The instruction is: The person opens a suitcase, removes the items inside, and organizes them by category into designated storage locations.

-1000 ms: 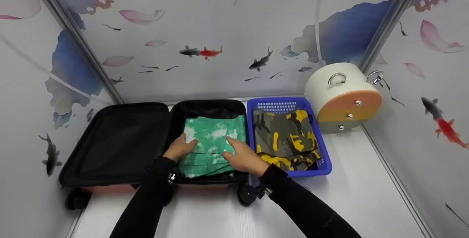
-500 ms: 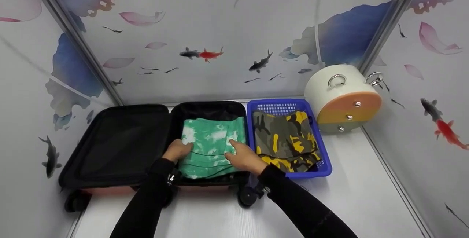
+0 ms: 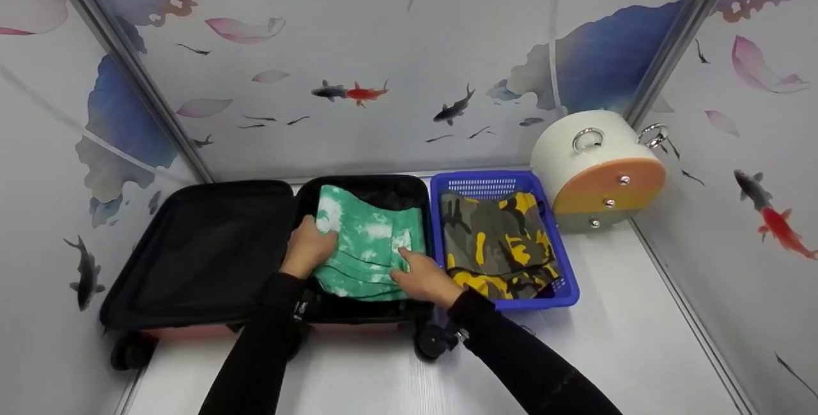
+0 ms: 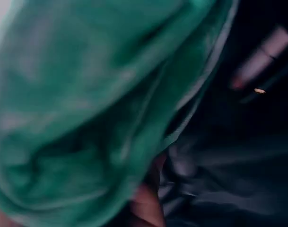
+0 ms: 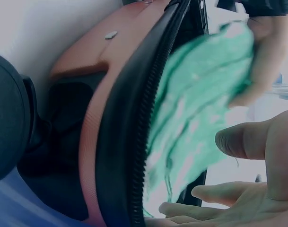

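A folded green-and-white tie-dye garment (image 3: 370, 236) lies in the right half of an open suitcase (image 3: 390, 191) with black lining. My left hand (image 3: 309, 249) grips its left edge, thumb on top, and that side is raised and tilted. In the left wrist view the raised cloth (image 4: 82, 109) fills much of the picture, and fingers (image 4: 146, 208) show beneath it. At the garment's right edge is my right hand (image 3: 425, 277). Its thumb and fingers are held apart and fairly straight in the right wrist view, beside the cloth (image 5: 200, 104).
The suitcase's other half (image 3: 211, 255) lies flat on the left. Right of the suitcase stands a blue plastic basket (image 3: 569, 290) with folded yellow-and-grey camouflage clothing (image 3: 498, 236). Behind it is a white rounded box (image 3: 575, 140) with small knobs. Printed walls (image 3: 383, 31) enclose three sides.
My left hand has moved up and away, raising the garment's left side so it tilts. The right hand has stayed nearly in place.
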Motion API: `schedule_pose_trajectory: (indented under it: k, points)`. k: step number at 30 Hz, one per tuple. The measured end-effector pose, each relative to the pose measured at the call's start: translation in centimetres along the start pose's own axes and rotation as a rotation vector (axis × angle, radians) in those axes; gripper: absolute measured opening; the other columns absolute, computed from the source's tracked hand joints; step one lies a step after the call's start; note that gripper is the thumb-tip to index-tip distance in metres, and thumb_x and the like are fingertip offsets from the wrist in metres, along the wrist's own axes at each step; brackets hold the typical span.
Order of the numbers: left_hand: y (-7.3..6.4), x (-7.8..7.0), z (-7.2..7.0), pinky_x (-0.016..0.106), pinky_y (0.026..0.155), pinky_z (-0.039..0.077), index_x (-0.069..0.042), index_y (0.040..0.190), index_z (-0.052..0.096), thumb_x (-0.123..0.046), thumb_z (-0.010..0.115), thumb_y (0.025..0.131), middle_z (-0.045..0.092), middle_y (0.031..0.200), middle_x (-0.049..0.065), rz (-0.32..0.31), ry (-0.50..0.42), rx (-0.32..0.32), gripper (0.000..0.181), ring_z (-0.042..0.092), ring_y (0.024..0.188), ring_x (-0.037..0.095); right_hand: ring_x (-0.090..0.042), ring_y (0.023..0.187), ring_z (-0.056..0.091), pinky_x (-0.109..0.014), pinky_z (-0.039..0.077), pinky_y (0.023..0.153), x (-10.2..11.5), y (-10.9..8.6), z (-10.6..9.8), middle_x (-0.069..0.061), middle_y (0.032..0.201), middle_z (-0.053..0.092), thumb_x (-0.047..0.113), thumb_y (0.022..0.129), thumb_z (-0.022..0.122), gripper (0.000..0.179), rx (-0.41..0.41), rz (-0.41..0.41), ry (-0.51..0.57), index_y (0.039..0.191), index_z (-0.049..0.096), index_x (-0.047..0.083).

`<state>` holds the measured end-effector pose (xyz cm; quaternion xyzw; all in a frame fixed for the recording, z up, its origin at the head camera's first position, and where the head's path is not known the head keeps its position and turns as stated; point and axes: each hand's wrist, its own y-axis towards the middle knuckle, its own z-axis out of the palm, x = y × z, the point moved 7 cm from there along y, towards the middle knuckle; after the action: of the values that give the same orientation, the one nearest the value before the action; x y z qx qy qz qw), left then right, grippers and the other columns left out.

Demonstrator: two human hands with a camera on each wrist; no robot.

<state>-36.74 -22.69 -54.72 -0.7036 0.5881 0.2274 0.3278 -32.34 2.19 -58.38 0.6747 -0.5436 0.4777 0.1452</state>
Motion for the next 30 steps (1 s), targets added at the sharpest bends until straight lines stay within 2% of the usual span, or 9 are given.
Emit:
schedule_pose_trajectory:
  k: [4, 9, 14, 17, 22, 24, 26, 28, 30]
  points:
    - [-0.8, -2.7, -1.1, 0.052, 0.095, 0.052, 0.008, 0.157, 0.045, -0.031, 0.058, 0.109, 0.065, 0.136, 0.032, 0.066, -0.002, -0.073, 0.063, 0.067, 0.111, 0.043, -0.036, 0.155, 0.048, -0.052, 0.041, 0.117, -0.4, 0.2, 0.3, -0.019, 0.180, 0.035, 0.032, 0.115, 0.053, 0.067, 0.001, 0.012, 0.040, 0.174, 0.031, 0.009]
    - [-2.3, -6.1, -2.2, 0.047, 0.085, 0.052, 0.003, 0.147, 0.056, -0.030, 0.059, 0.107, 0.070, 0.120, 0.025, 0.146, -0.048, -0.134, 0.051, 0.067, 0.094, 0.035, -0.040, 0.166, 0.036, -0.057, 0.035, 0.131, -0.8, 0.5, 0.8, -0.021, 0.180, 0.035, 0.033, 0.117, 0.049, 0.063, -0.009, 0.015, 0.098, 0.174, 0.033, 0.009]
    - [-3.6, -8.6, -3.1, 0.044, 0.083, 0.051, -0.002, 0.143, 0.060, -0.031, 0.061, 0.106, 0.072, 0.119, 0.021, 0.193, -0.077, -0.169, 0.047, 0.068, 0.092, 0.033, -0.041, 0.168, 0.031, -0.058, 0.030, 0.135, -1.2, 1.0, 1.3, -0.022, 0.180, 0.032, 0.041, 0.119, 0.042, 0.067, -0.019, 0.001, 0.231, 0.174, 0.029, 0.006]
    - [-4.5, -9.6, -3.5, 0.044, 0.085, 0.053, -0.003, 0.143, 0.062, -0.030, 0.062, 0.106, 0.074, 0.121, 0.019, 0.211, -0.102, -0.180, 0.046, 0.070, 0.094, 0.032, -0.039, 0.170, 0.027, -0.056, 0.027, 0.137, -1.2, 1.2, 1.3, -0.023, 0.179, 0.033, 0.040, 0.121, 0.035, 0.065, -0.023, -0.008, 0.345, 0.175, 0.027, 0.006]
    - [-5.7, -11.0, -4.5, 0.041, 0.085, 0.054, -0.003, 0.140, 0.066, -0.028, 0.064, 0.104, 0.076, 0.122, 0.018, 0.263, -0.170, -0.195, 0.044, 0.072, 0.095, 0.030, -0.038, 0.174, 0.015, -0.054, 0.016, 0.141, -1.2, 1.4, 1.3, -0.020, 0.183, 0.025, 0.043, 0.122, 0.028, 0.064, -0.022, -0.038, 0.514, 0.177, 0.022, 0.010]
    - [-6.1, -11.5, -5.0, 0.041, 0.086, 0.054, -0.003, 0.138, 0.067, -0.029, 0.066, 0.104, 0.075, 0.122, 0.018, 0.282, -0.206, -0.197, 0.043, 0.071, 0.095, 0.030, -0.036, 0.173, 0.020, -0.053, 0.020, 0.140, -1.2, 1.6, 1.3, -0.014, 0.185, 0.023, 0.051, 0.121, 0.032, 0.067, -0.015, -0.050, 0.602, 0.177, 0.023, 0.015]
    - [-6.3, -11.8, -5.3, 0.041, 0.086, 0.053, -0.004, 0.138, 0.068, -0.029, 0.068, 0.104, 0.074, 0.121, 0.018, 0.292, -0.243, -0.188, 0.043, 0.070, 0.095, 0.030, -0.035, 0.168, 0.034, -0.051, 0.028, 0.137, -1.0, 1.7, 1.2, -0.012, 0.181, 0.034, 0.057, 0.119, 0.036, 0.068, -0.009, -0.063, 0.689, 0.176, 0.029, 0.021]
    - [-6.5, -12.0, -5.6, 0.040, 0.086, 0.053, -0.004, 0.138, 0.068, -0.030, 0.069, 0.104, 0.073, 0.121, 0.018, 0.296, -0.276, -0.173, 0.043, 0.069, 0.095, 0.030, -0.034, 0.161, 0.044, -0.050, 0.034, 0.134, -0.9, 1.6, 1.1, -0.012, 0.176, 0.042, 0.058, 0.118, 0.038, 0.067, -0.003, -0.064, 0.752, 0.175, 0.033, 0.021]
    - [-6.5, -12.1, -5.9, 0.040, 0.085, 0.053, -0.005, 0.137, 0.068, -0.030, 0.070, 0.104, 0.073, 0.120, 0.018, 0.299, -0.299, -0.166, 0.042, 0.069, 0.094, 0.029, -0.035, 0.158, 0.046, -0.049, 0.035, 0.132, -0.7, 1.4, 0.8, -0.014, 0.174, 0.043, 0.053, 0.120, 0.037, 0.065, -0.005, -0.051, 0.782, 0.174, 0.031, 0.018]
